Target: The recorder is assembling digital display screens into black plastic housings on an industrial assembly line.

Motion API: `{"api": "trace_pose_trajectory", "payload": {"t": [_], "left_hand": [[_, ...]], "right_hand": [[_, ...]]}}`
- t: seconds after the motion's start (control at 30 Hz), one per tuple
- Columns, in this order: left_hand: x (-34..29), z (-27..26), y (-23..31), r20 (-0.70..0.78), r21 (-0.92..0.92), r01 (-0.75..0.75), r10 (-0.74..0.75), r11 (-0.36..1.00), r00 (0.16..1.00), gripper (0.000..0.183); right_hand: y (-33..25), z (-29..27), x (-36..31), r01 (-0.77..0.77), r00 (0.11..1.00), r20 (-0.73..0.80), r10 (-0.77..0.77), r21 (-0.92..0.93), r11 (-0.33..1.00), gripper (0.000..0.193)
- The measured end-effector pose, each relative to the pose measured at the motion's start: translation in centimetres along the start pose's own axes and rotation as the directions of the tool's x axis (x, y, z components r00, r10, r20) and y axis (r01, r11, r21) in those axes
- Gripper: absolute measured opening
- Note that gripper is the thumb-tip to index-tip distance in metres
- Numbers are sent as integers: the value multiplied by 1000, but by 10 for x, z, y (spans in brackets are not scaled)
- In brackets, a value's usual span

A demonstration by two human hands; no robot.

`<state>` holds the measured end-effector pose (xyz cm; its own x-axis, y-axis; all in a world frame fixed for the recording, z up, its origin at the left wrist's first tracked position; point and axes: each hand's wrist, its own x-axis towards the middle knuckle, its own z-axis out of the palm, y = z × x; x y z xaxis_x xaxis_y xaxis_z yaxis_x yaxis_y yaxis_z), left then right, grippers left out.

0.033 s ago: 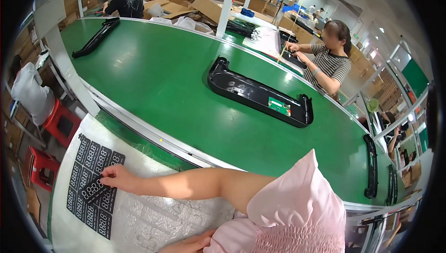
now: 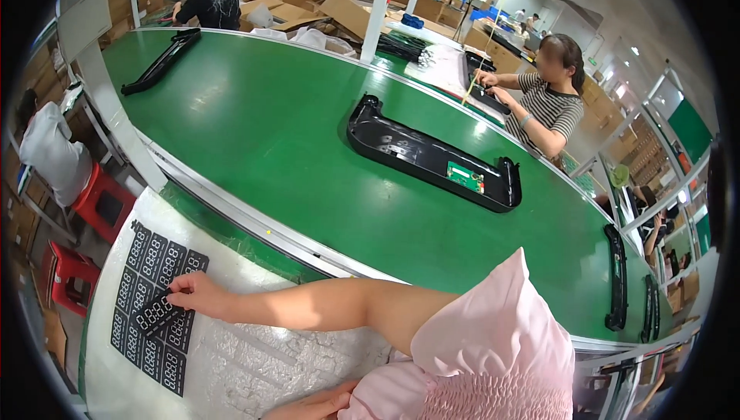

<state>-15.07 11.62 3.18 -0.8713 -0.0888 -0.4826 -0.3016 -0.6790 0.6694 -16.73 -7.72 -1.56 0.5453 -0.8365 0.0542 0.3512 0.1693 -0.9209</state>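
Note:
My right hand (image 2: 202, 296) reaches left across the white padded work surface (image 2: 254, 366). Thumb and fingers pinch the edge of a black digit display panel (image 2: 154, 317), which lies slantwise over others like it. Beneath and around it is a block of black display panels (image 2: 166, 370) with pale segmented digits, set side by side in rows. At the lower edge, close to a pink garment, part of my left hand (image 2: 316, 404) shows. Its fingers are stretched out, with nothing visible in them.
On the green conveyor belt (image 2: 270, 111) lies a long black housing (image 2: 416, 159) holding a green circuit board (image 2: 465, 177). More black housings lie at the belt's far left and right. A metal rail (image 2: 254, 223) borders my surface. A co-worker (image 2: 551, 100) handles a black part across the belt.

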Motion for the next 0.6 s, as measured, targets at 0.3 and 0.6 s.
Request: {"api": "trace_pose_trajectory", "payload": {"t": [0.3, 0.6], "left_hand": [[3, 5, 4, 61, -6, -96, 96, 995, 994, 54], [-1, 10, 18, 74, -24, -58, 60, 998, 995, 57]], "right_hand": [[-5, 1, -5, -11, 1000, -9, 11, -14, 1000, 17], [-2, -2, -3, -27, 1000, 3, 27, -33, 999, 16]]}}
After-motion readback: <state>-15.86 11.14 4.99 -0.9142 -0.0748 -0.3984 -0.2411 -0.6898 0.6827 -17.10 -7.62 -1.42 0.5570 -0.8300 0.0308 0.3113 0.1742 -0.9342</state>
